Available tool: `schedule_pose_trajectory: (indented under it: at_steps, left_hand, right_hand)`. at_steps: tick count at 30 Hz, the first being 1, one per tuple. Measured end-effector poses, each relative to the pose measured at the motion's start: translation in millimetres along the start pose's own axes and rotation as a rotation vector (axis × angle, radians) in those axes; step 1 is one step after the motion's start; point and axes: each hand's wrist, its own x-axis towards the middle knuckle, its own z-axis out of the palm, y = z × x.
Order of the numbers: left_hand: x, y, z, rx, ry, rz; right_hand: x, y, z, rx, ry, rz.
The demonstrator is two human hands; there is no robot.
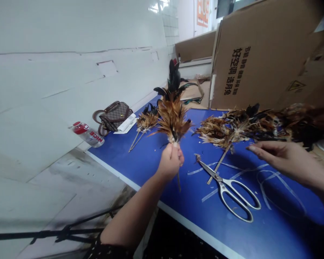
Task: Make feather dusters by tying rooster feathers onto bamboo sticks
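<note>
My left hand (pixel 170 161) is closed around the thin stick of a feather duster (pixel 172 117), just under its feathers. The duster stands upright, with brown plumes below and dark green-black ones at the top. My right hand (pixel 283 158) hovers at the right, thumb and forefinger tips brought together; anything between them is too small to make out. Beside it lies another feather duster (pixel 239 135), its stick pointing toward me. Scissors (pixel 225 183) with silver handles rest partly over that stick. Strips of clear tape (pixel 283 183) are strewn around the scissors.
A smaller feather bundle (pixel 147 120) with two sticks lies on the blue table (pixel 140 169). Further left are a brown checked handbag (pixel 116 116), white paper (pixel 126 124) and a bottle (pixel 88 135). A large cardboard box (pixel 270 61) stands behind loose feathers (pixel 305 120). A black tripod (pixel 67 232) stands below left.
</note>
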Motion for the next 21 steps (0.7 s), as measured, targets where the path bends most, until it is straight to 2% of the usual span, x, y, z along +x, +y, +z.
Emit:
schedule_pose_trajectory:
  at_steps: [4,10,15,21]
  left_hand:
    - [-8,3,1.9,0.012,0.001,0.009]
    - [-16,-4,8.6,-0.061,-0.082,-0.044]
    - [-19,-15,5.8,-0.042,-0.073,-0.056]
    - [-13,-18,-4.5,0.076,-0.009,-0.050]
  right_hand:
    - [-5,17,32,-0.033,-0.112,-0.014]
    - [3,19,83,-0.092,-0.097,-0.242]
    - [9,16,99,-0.101,-0.080,-0.325]
    - [8,16,103,-0.110,-0.032,-0.328]
